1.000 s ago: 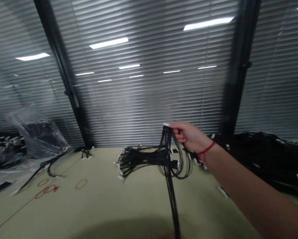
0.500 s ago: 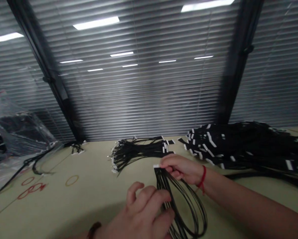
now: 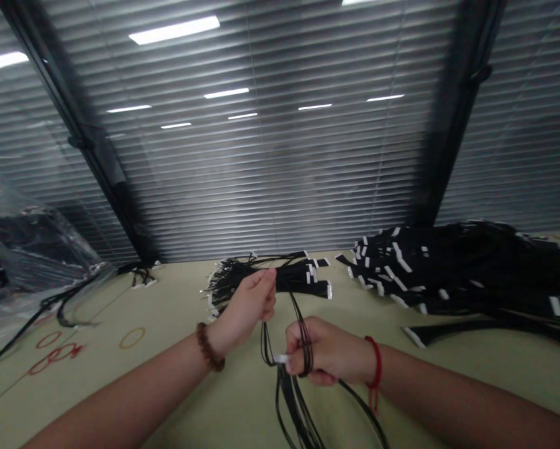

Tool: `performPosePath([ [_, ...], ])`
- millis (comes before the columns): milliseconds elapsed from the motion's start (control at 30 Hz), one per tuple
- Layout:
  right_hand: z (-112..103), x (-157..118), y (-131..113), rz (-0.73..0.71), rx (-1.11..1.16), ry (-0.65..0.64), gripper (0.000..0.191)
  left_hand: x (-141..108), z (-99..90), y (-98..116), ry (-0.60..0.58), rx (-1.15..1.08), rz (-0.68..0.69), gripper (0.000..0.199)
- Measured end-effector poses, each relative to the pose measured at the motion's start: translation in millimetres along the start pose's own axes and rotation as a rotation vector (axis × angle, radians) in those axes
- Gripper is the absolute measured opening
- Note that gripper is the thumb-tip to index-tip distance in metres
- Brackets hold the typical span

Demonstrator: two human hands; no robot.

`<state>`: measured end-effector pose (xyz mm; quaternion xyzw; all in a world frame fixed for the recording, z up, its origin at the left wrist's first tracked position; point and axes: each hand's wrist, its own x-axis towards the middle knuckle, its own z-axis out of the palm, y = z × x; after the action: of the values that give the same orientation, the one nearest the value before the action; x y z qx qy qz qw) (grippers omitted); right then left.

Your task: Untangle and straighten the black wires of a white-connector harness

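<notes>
In the middle of the head view my right hand point(image 3: 315, 352) is closed on a black cable harness point(image 3: 292, 399), close to its white connector point(image 3: 280, 358). Several of its thin wires loop over the back of that hand's fingers, and the rest hangs down past the lower edge. Higher and to the left, my left hand point(image 3: 256, 294) is closed in a pinch on the upper part of the looped wires. Behind it on the table lies a bundle of black cables point(image 3: 299, 274) with white connectors at the right end.
A large heap of black cables point(image 3: 486, 268) lies at the right. One cable point(image 3: 448, 328) lies in front of it. Clear plastic bags point(image 3: 41, 249) stand at the left. Red rubber bands point(image 3: 53, 358) and a yellow rubber band point(image 3: 133, 338) lie on the table. Window blinds point(image 3: 280, 174) rise behind.
My left hand has moved up and away from me, going from loosely open over the wires to pinching them. My right hand has come lower and nearer, with wires now looped over its fingers.
</notes>
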<state>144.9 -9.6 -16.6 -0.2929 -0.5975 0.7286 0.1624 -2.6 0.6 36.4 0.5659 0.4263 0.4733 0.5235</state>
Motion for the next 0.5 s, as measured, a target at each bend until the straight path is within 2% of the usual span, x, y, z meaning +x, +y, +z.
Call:
performPosePath([
  [100, 2, 0, 4, -0.007, 0.047, -0.021, 0.019, 8, 3.7, -22, 0.029, -0.094, -0.099, 0.034],
  [167, -2, 2, 8, -0.017, 0.083, -0.013, 0.022, 5, -0.1, -28, 0.042, -0.142, -0.129, 0.033],
  [300, -18, 10, 15, -0.073, 0.146, 0.057, 0.028, -27, -17.1, -30, 0.031, -0.193, -0.197, 0.049],
  [367, -29, 15, 17, -0.1, 0.161, 0.083, 0.027, -53, -15.6, -35, -0.049, -0.177, -0.341, 0.046],
  [433, -37, 20, 19, -0.112, 0.164, 0.082, 0.026, -77, -0.6, -46, -0.218, -0.157, -0.488, 0.038],
  [500, -43, 24, 22, -0.116, 0.153, 0.066, 0.025, -93, 24.1, -59, -0.348, -0.203, -0.477, 0.04],
])
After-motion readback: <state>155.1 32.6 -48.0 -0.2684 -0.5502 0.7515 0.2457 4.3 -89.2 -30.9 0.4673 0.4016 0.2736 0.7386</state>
